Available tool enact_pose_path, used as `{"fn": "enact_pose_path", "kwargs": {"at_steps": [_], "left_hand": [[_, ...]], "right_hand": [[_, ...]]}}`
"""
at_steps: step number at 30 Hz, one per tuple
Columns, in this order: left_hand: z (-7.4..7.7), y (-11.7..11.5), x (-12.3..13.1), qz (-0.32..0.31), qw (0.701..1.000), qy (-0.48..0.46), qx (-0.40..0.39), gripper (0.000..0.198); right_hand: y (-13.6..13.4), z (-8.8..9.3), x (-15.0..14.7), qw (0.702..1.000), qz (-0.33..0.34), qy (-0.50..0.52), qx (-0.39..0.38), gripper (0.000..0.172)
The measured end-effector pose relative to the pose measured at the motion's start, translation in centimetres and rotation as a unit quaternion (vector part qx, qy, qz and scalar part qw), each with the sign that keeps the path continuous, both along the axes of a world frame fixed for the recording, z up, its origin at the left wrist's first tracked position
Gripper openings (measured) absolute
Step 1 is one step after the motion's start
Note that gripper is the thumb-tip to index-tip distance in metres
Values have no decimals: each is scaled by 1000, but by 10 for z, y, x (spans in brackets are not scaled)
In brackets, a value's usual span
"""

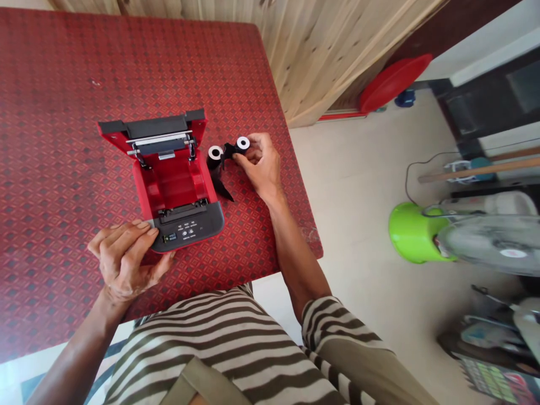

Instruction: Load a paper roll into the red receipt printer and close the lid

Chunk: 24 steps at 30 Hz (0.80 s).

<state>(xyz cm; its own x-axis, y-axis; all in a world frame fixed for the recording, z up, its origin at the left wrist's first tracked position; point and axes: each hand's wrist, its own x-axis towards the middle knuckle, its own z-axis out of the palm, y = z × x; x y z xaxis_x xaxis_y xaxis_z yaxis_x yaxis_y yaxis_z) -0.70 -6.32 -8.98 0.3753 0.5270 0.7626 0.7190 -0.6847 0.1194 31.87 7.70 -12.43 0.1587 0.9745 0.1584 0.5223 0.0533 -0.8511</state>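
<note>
small red-and-grey plastic printer [175, 185] sits on the red diamond-patterned bench [63, 112], lid hinged open toward the far side. left hand [124, 259] at its near left corner, grip closed over that corner, thumb on the near edge. right hand [262, 166] just right of the printer, grip pinching a black ribbon on two white-cored spools [223, 153], its tail touching the bench.

A: State the printer [175, 185] colours.
B: Red body, dark grey front.
A: The ribbon rolls [228, 151]?
B: Black, with white cores.
A: The tablecloth [63, 84]?
B: Red, with a darker diamond pattern. The shirt [228, 337] shows stripes, apparently beige and dark brown.
</note>
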Motion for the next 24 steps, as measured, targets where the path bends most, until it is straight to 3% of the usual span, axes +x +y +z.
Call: {"fn": "enact_pose_path", "kwargs": {"at_steps": [2,5,7,10,14,17,20,24], "left_hand": [[0,0,0,2,1000,2,-1,68],[-1,-1,0,7,1000,-6,-4,65],[-2,-1,1,13,1000,-11,-12,61],[-1,-2,1,21,999,-11,-26,57],[1,-2,2,9,1000,-5,-14,64],[2,-1,2,1,1000,-3,-5,64],[0,0,2,2,1000,-11,-6,61],[-1,0,1,7,1000,-11,-10,58]], "right_hand": [[-13,11,3,999,-19,-34,10,47],[-35,42,0,988,-53,-123,77,33],[-42,69,-11,971,-7,-213,108,27],[-37,98,-35,936,87,-331,84,29],[-19,100,-62,892,149,-425,32,27],[-12,93,-69,880,156,-448,14,22],[-12,98,-64,887,160,-432,10,20],[-25,127,-47,930,143,-336,45,20]]}}
